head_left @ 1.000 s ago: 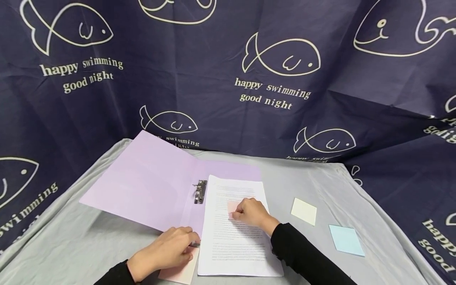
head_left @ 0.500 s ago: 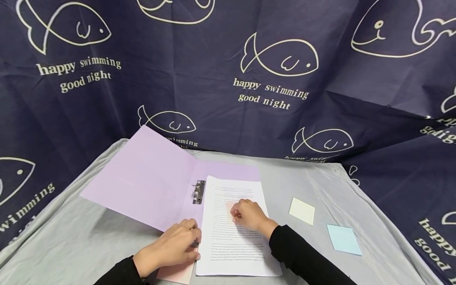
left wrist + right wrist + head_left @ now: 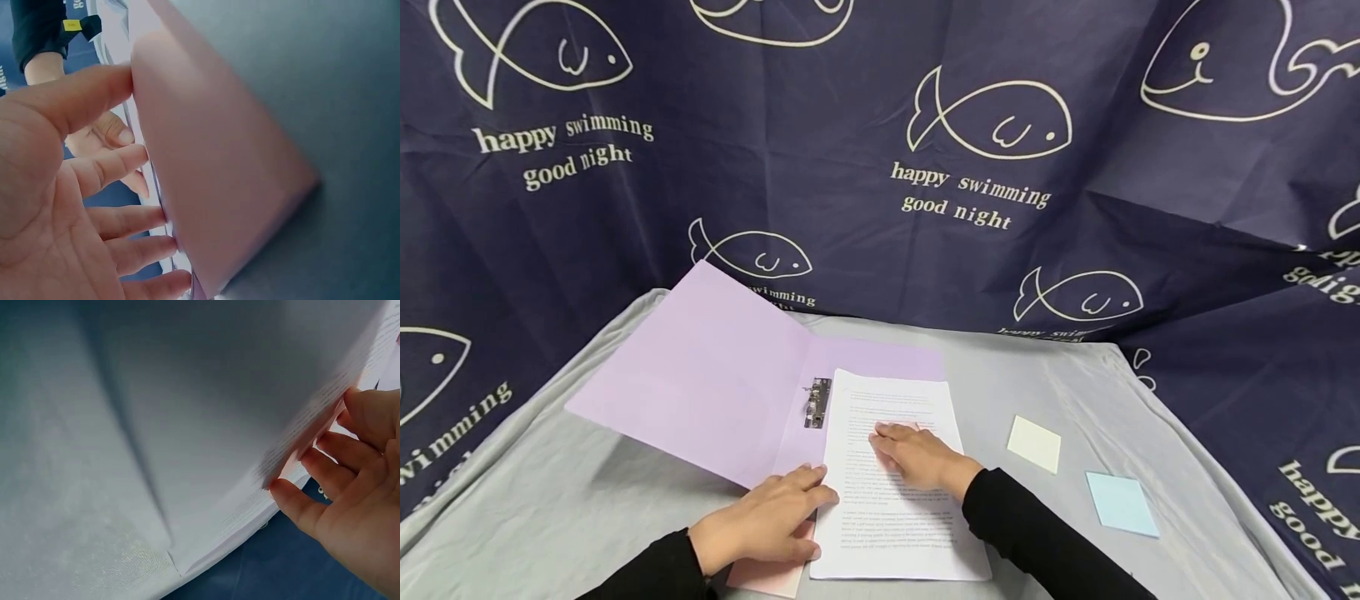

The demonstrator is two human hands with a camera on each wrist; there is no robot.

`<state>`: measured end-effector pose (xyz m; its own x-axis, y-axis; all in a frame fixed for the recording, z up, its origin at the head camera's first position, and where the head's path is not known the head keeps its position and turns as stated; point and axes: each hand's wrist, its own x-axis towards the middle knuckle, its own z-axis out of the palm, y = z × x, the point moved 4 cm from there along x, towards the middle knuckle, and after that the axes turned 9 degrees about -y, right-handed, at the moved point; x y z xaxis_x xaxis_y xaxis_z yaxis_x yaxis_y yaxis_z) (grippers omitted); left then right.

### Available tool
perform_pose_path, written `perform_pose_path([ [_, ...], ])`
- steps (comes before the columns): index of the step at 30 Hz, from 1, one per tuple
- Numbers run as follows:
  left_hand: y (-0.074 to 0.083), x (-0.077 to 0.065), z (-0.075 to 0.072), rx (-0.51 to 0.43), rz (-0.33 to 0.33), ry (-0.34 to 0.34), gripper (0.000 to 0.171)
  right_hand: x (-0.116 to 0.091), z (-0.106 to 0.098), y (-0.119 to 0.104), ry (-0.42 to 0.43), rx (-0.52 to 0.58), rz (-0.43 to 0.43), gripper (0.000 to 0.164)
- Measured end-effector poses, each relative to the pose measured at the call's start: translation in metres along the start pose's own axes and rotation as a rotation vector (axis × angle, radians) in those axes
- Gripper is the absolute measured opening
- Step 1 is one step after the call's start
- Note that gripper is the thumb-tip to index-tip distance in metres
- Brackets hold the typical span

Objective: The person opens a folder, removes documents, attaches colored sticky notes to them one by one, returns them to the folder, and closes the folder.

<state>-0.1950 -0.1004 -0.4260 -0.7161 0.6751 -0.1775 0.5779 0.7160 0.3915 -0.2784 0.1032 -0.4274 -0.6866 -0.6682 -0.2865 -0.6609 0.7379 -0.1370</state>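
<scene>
Table (image 3: pixel 625 500): grey-covered; all items are borne on it. Purple folder (image 3: pixel 700 375): spread out, left cover tilted up. Printed papers (image 3: pixel 910 529): stacked over the folder's right side. Left hand (image 3: pixel 767 517): nothing is grasped; fingers, more curled half a second ago, are now spread, fingertips rested by the papers' left edge and the pink pad (image 3: pixel 767 577). Right hand (image 3: pixel 921 457): the earlier curl is released; straightened fingers are laid over the pink note (image 3: pixel 306 440), nothing clenched. Pink pad: set just left of the papers, partly hidden by the left hand. Pink note: placed on the upper page, mostly covered; by this change it is judged to be smoothed down, though adhesion cannot be confirmed.
</scene>
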Motion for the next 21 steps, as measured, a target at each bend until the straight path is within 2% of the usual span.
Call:
perform_pose_path([
  [4, 0.000, 0.001, -0.001, -0.033, -0.034, -0.047, 0.065, 0.001, -0.001, -0.001, -0.022, 0.007, 0.011, 0.045],
  [8, 0.001, 0.004, -0.001, -0.005, -0.046, -0.066, 0.074, 0.000, -0.002, 0.000, -0.028, 0.023, 0.011, 0.045],
  [15, 0.001, 0.010, -0.005, 0.076, -0.016, -0.040, 0.076, -0.002, -0.003, 0.001, -0.010, 0.038, -0.010, 0.046],
  [21, -0.002, 0.013, -0.005, 0.003, -0.037, -0.062, 0.075, -0.001, -0.002, 0.001, -0.005, 0.035, -0.025, 0.045],
])
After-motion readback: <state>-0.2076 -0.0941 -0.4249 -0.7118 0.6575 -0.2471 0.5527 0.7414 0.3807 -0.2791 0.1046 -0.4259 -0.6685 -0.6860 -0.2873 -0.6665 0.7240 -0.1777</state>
